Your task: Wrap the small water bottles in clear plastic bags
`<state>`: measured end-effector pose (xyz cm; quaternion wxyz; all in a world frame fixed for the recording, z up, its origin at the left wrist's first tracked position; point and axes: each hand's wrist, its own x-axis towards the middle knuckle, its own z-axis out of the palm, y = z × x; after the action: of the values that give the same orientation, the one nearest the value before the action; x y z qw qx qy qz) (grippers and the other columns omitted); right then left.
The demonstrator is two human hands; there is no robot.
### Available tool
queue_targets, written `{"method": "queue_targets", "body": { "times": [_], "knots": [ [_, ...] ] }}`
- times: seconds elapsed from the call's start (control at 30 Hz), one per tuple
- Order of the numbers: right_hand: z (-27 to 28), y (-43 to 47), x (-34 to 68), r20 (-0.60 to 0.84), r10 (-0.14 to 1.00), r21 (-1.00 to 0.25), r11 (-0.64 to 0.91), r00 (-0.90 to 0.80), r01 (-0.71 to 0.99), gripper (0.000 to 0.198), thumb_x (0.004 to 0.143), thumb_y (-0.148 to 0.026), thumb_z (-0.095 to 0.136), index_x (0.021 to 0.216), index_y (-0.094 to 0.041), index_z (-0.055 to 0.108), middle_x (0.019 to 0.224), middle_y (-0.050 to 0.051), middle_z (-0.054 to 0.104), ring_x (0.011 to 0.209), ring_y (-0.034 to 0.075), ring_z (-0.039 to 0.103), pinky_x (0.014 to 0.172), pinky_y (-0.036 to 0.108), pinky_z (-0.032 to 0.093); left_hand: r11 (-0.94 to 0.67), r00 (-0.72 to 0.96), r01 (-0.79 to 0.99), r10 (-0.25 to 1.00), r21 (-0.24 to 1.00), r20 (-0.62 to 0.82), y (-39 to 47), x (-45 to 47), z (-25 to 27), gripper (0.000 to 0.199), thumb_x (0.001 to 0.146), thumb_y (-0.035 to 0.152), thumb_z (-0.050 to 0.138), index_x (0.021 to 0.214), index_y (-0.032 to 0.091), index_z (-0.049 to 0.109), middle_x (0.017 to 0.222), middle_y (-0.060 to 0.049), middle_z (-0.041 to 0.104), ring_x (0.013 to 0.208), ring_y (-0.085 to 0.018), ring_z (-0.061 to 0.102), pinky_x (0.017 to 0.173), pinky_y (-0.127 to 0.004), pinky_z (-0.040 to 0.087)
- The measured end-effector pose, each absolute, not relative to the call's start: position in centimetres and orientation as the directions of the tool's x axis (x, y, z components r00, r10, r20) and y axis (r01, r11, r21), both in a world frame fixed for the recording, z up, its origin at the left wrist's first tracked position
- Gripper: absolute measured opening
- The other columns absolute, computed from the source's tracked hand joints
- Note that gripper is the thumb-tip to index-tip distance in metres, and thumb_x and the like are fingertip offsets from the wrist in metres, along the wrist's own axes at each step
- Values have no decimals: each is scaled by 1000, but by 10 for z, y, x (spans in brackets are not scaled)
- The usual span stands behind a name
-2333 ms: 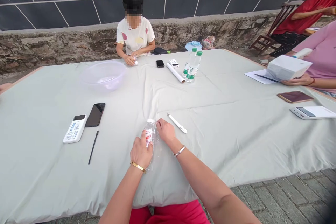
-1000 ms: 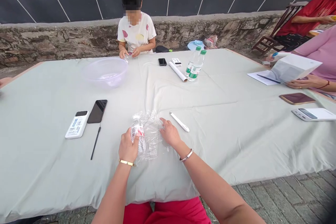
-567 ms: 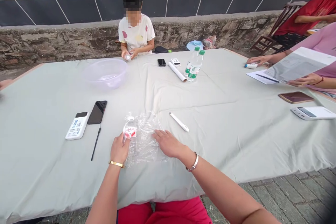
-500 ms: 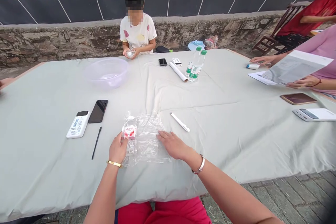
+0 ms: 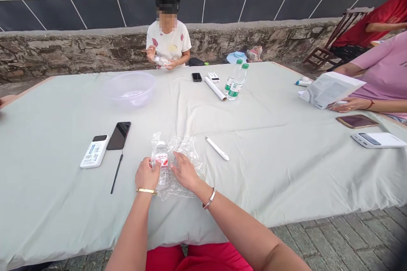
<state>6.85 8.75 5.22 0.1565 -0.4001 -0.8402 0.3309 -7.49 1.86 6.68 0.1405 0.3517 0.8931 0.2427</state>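
Note:
A small clear plastic bottle [image 5: 162,169] with a white cap and a red-and-white label lies on a crumpled sheet of clear plastic film [image 5: 187,187]. My left hand [image 5: 147,174] grips the bottle and film from the left, thumb on the label. Close to the bottle's right side, my right hand [image 5: 185,171] rests on the film with its fingers stretched out and apart, holding nothing. Film stands up in folds around the bottle's cap end. Right of the film lies a slim white tool [image 5: 217,148], its kind unclear.
Left of my hands lie a white power bank [image 5: 94,151], a black phone [image 5: 118,135] and a dark strap [image 5: 116,173]. Farther off stand a translucent basin [image 5: 130,89], a white roll [image 5: 215,89] and two green-capped bottles [image 5: 235,87]. Across the table a person holds a bottle; another, at right, holds a white sheet.
My right hand has slid left across the film toward the bottle, bunching the film. My left hand and the bottle have shifted slightly right. The person opposite has turned their bottle sideways.

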Motion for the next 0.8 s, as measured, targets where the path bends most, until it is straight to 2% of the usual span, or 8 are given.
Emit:
{"method": "queue_targets", "body": {
  "times": [0.1, 0.17, 0.23, 0.4, 0.5, 0.6, 0.7, 0.8],
  "knots": [
    [32, 84, 75, 33, 724, -687, 517, -689, 510, 55, 87, -31, 47, 139, -16, 35, 142, 14, 39, 131, 25, 35, 107, 43, 31, 616, -775, 308, 605, 725, -184, 10, -97, 50, 23, 78, 41, 44, 71, 21, 52, 59, 1, 54, 54, -16, 52, 53, -27, 40],
    [29, 86, 79, 16, 717, -697, 508, -697, 506, 51, 87, -29, 47, 136, -17, 41, 142, 13, 39, 132, 24, 34, 108, 43, 31, 588, -792, 140, 549, 797, -267, 3, -111, 41, 21, 76, 39, 45, 66, 21, 47, 53, 3, 50, 44, -13, 46, 46, -26, 38],
    [34, 90, 80, -29, 728, -717, 462, -685, 521, 43, 87, -28, 48, 128, -17, 49, 140, 12, 42, 131, 22, 35, 107, 40, 32, 575, -795, 71, 526, 815, -302, -3, -120, 36, 20, 74, 40, 45, 68, 21, 47, 53, 4, 50, 38, -12, 42, 41, -26, 37],
    [73, 97, 68, -82, 788, -694, 394, -610, 602, 38, 90, -31, 43, 122, -14, 52, 125, 13, 54, 117, 21, 50, 99, 35, 39, 561, -806, 93, 528, 823, -269, -8, -122, 37, 21, 74, 41, 47, 68, 21, 49, 52, 5, 52, 36, -11, 42, 43, -26, 38],
    [93, 88, 48, -73, 825, -618, 404, -561, 674, 57, 87, -49, 42, 134, -17, 40, 119, 14, 56, 107, 26, 56, 89, 38, 45, 566, -827, 192, 533, 802, -178, -8, -119, 40, 24, 76, 43, 47, 66, 22, 51, 47, 5, 49, 41, -13, 46, 49, -26, 40],
    [99, 76, 26, -205, 783, -518, 422, -587, 744, 84, 75, -62, 51, 144, -22, 23, 119, 16, 54, 97, 30, 61, 77, 41, 47, 552, -827, 244, 548, 798, -126, -9, -118, 43, 25, 76, 44, 47, 68, 22, 53, 46, 5, 49, 45, -14, 48, 52, -26, 41],
    [96, 73, 18, -317, 764, -462, 393, -562, 795, 93, 71, -57, 56, 146, -23, 14, 113, 15, 58, 94, 32, 62, 73, 40, 47, 536, -819, 251, 561, 806, -117, -9, -119, 42, 26, 76, 45, 47, 70, 21, 54, 46, 5, 50, 45, -15, 49, 54, -27, 41],
    [96, 82, 27, -371, 761, -514, 309, -532, 800, 91, 73, -42, 53, 148, -19, 6, 95, 9, 67, 88, 29, 64, 69, 35, 46, 523, -822, 233, 556, 820, -121, -11, -119, 38, 27, 75, 45, 48, 75, 20, 57, 47, 4, 50, 47, -16, 50, 55, -27, 41]
  ]
}}
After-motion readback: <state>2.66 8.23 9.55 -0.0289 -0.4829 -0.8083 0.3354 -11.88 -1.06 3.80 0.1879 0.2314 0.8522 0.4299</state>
